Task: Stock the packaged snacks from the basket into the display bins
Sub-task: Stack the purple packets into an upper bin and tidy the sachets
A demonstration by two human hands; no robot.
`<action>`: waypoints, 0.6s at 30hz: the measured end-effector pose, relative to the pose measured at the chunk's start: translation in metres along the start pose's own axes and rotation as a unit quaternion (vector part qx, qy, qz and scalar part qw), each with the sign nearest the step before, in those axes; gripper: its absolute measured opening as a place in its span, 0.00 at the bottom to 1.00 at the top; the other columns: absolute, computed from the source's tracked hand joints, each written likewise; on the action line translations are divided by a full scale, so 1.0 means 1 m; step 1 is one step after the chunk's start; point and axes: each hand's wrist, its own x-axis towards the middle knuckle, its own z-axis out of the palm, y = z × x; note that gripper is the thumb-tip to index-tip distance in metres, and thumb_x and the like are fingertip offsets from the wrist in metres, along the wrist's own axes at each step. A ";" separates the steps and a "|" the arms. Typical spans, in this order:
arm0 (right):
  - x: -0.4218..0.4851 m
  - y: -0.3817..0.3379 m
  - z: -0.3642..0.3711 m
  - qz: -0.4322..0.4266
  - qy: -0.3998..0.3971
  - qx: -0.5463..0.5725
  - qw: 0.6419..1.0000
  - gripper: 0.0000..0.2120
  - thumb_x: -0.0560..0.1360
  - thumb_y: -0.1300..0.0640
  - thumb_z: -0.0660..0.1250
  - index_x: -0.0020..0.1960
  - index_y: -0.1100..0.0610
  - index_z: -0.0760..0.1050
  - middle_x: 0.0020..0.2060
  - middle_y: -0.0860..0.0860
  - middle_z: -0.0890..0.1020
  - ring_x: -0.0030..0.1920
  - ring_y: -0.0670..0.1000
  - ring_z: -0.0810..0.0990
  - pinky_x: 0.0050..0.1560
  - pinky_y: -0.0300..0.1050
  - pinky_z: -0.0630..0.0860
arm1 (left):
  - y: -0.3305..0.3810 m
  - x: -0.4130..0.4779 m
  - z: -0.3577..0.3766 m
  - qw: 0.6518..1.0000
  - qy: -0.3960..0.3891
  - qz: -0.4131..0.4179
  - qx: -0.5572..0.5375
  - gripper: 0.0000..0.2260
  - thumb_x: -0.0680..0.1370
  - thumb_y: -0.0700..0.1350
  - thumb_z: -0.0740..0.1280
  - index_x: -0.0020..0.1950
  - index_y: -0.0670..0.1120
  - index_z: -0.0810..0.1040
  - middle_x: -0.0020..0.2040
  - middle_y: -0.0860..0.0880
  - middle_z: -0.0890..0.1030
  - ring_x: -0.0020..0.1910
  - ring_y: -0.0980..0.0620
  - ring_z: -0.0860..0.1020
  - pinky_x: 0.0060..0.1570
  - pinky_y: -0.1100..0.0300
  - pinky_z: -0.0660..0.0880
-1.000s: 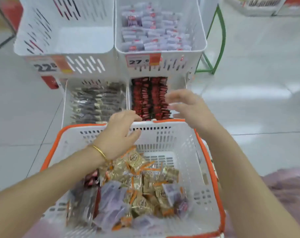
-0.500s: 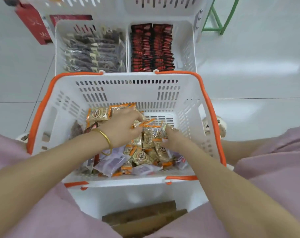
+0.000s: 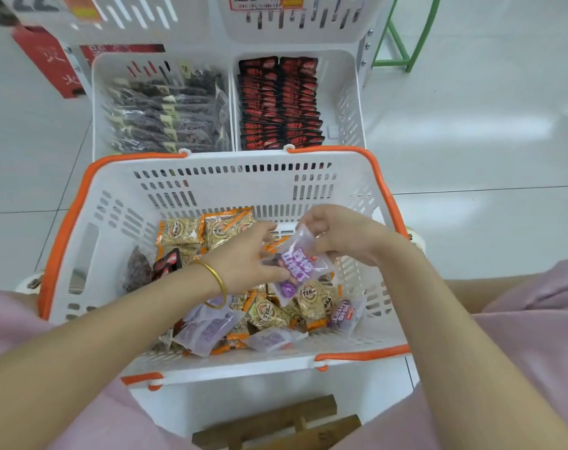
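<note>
A white basket with orange rim sits in front of me, holding several gold-and-orange snack packs, purple-and-white packs and a few dark ones. My right hand pinches the top of a purple-and-white snack pack lifted above the pile. My left hand, with a gold bangle at the wrist, touches the same pack's left edge. Beyond the basket stand two low display bins: the left bin with dark clear-wrapped packs, the right bin with red-and-black packs.
Upper white bins with price tags overhang the lower ones. A green metal frame stands at the right on the pale tiled floor. A red box is at the far left. A wooden stool lies below the basket.
Both hands came down from the bins into the basket, dug among the packs, and now a purple-and-white pack is lifted out of the pile. The view tilted down, then up slightly.
</note>
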 end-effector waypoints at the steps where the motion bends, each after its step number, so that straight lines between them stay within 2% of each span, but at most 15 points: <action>1: -0.003 -0.002 0.001 -0.008 -0.009 0.043 0.999 0.15 0.71 0.71 0.69 0.53 0.58 0.71 0.38 0.52 0.78 0.33 0.48 0.76 0.28 0.37 0.70 | 0.001 0.000 0.000 0.999 -0.001 -0.014 -0.037 0.35 0.73 0.49 0.71 0.75 0.48 0.56 0.68 0.50 0.71 0.59 0.54 0.74 0.56 0.61 0.72; 3: -0.007 0.000 0.004 -0.014 -0.003 0.103 0.995 0.13 0.72 0.68 0.69 0.52 0.57 0.71 0.38 0.52 0.78 0.34 0.48 0.76 0.29 0.36 0.72 | -0.003 0.002 0.002 0.996 0.006 -0.029 -0.085 0.29 0.73 0.47 0.72 0.70 0.48 0.64 0.53 0.49 0.81 0.48 0.55 0.79 0.49 0.59 0.77; 4: -0.006 0.003 0.003 -0.005 0.015 0.127 0.992 0.09 0.75 0.64 0.68 0.53 0.57 0.71 0.40 0.53 0.79 0.36 0.49 0.78 0.32 0.38 0.75 | -0.006 0.002 0.002 0.996 0.013 -0.028 -0.083 0.24 0.73 0.47 0.72 0.66 0.47 0.68 0.46 0.50 0.81 0.43 0.57 0.80 0.45 0.61 0.77; 5: -0.005 0.007 0.003 0.018 0.040 0.127 0.991 0.06 0.77 0.60 0.66 0.53 0.58 0.71 0.42 0.53 0.81 0.40 0.49 0.80 0.36 0.41 0.78 | -0.010 0.001 0.002 0.997 0.022 -0.027 -0.072 0.19 0.73 0.47 0.72 0.61 0.46 0.71 0.43 0.50 0.81 0.41 0.58 0.80 0.43 0.62 0.77; 6: -0.002 0.015 0.002 0.053 0.065 0.070 0.994 0.07 0.78 0.56 0.64 0.54 0.58 0.72 0.46 0.54 0.81 0.44 0.51 0.81 0.41 0.44 0.81 | -0.014 0.001 0.001 0.997 0.032 -0.030 -0.063 0.16 0.73 0.47 0.72 0.58 0.44 0.73 0.45 0.49 0.81 0.43 0.56 0.80 0.45 0.60 0.78; 7: 0.002 0.025 0.003 0.095 0.070 -0.060 0.991 0.11 0.79 0.53 0.62 0.55 0.60 0.73 0.50 0.55 0.81 0.46 0.52 0.81 0.43 0.45 0.81 | -0.018 0.001 0.001 0.997 0.041 -0.033 -0.061 0.15 0.73 0.47 0.71 0.55 0.42 0.75 0.48 0.47 0.82 0.46 0.52 0.80 0.49 0.54 0.78; 9: 0.010 0.050 0.015 0.163 0.017 -0.317 0.934 0.14 0.80 0.52 0.59 0.56 0.62 0.73 0.54 0.54 0.80 0.45 0.52 0.78 0.41 0.43 0.78 | -0.022 0.001 0.001 0.995 0.063 -0.043 -0.067 0.14 0.73 0.48 0.71 0.53 0.40 0.76 0.50 0.41 0.81 0.49 0.44 0.80 0.53 0.46 0.76; 10: 0.013 0.063 0.025 0.186 -0.005 -0.392 0.901 0.12 0.79 0.53 0.59 0.55 0.61 0.74 0.54 0.53 0.80 0.44 0.52 0.76 0.41 0.43 0.75 | -0.022 0.000 0.000 0.994 0.069 -0.048 -0.070 0.14 0.73 0.48 0.71 0.52 0.40 0.76 0.50 0.41 0.81 0.49 0.43 0.79 0.53 0.45 0.76; 12: 0.016 0.084 0.046 0.229 -0.021 -0.475 0.850 0.11 0.78 0.56 0.59 0.56 0.60 0.75 0.50 0.52 0.79 0.47 0.54 0.76 0.42 0.46 0.72 | -0.022 0.000 0.000 0.993 0.076 -0.047 -0.077 0.14 0.73 0.49 0.71 0.53 0.41 0.76 0.51 0.41 0.81 0.50 0.44 0.79 0.53 0.44 0.76; 14: 0.016 0.092 0.058 0.253 -0.017 -0.528 0.810 0.13 0.77 0.59 0.59 0.60 0.58 0.73 0.54 0.54 0.77 0.58 0.57 0.72 0.44 0.48 0.68 | -0.021 -0.001 -0.001 0.992 0.081 -0.043 -0.089 0.14 0.73 0.48 0.71 0.53 0.42 0.77 0.50 0.42 0.81 0.49 0.45 0.79 0.53 0.45 0.76; 16: 0.017 0.095 0.061 0.250 -0.001 -0.547 0.799 0.15 0.76 0.61 0.59 0.63 0.56 0.71 0.59 0.55 0.76 0.65 0.58 0.66 0.47 0.49 0.68 | -0.021 -0.001 0.000 0.991 0.084 -0.041 -0.100 0.12 0.73 0.47 0.71 0.53 0.44 0.77 0.49 0.46 0.82 0.48 0.48 0.80 0.53 0.47 0.77; 18: 0.017 0.096 0.059 0.236 0.022 -0.533 0.812 0.17 0.76 0.62 0.58 0.65 0.56 0.70 0.60 0.55 0.76 0.66 0.59 0.66 0.51 0.50 0.70 | -0.021 0.000 0.000 0.991 0.083 -0.036 -0.100 0.12 0.73 0.47 0.71 0.53 0.44 0.77 0.49 0.48 0.82 0.48 0.50 0.80 0.53 0.48 0.77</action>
